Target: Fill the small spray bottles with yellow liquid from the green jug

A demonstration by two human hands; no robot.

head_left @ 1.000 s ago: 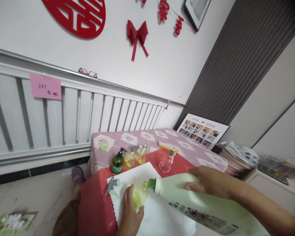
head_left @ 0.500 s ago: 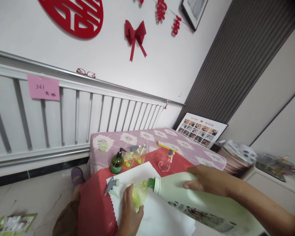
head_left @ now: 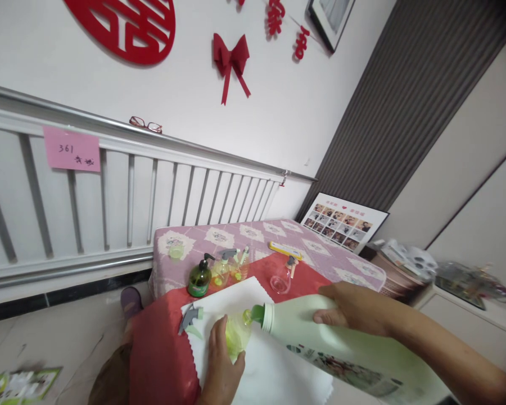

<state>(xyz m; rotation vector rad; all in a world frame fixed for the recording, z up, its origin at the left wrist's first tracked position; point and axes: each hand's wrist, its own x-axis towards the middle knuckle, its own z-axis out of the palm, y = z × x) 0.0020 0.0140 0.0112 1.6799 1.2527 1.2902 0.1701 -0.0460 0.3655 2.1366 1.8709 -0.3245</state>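
Observation:
My left hand [head_left: 222, 360] is wrapped round a small clear yellow-green spray bottle [head_left: 237, 336], tilted over a white cloth [head_left: 274, 365]. My right hand [head_left: 341, 306] grips a big pale green detergent bottle [head_left: 316, 337], held on its side. Its green spout meets the small bottle's neck; whether liquid runs between them is hard to see. A grey spray head [head_left: 189, 319] lies on the cloth's left edge. Behind stand a dark green pump bottle [head_left: 200, 278], two clear spray bottles, one with a grey trigger [head_left: 220, 273], and a pink-tinted spray bottle [head_left: 280, 279].
A red cloth [head_left: 162, 354] and a purple patterned cover [head_left: 231, 230] drape the table. A yellow box [head_left: 285, 251] and a pale green cap [head_left: 176, 251] lie farther back. A white railing [head_left: 143, 197] runs behind; a photo board [head_left: 341, 219] leans at the right.
Both hands and bottles stay in nearly the same pose, spout at the small bottle's neck. The whole view has shifted very slightly.

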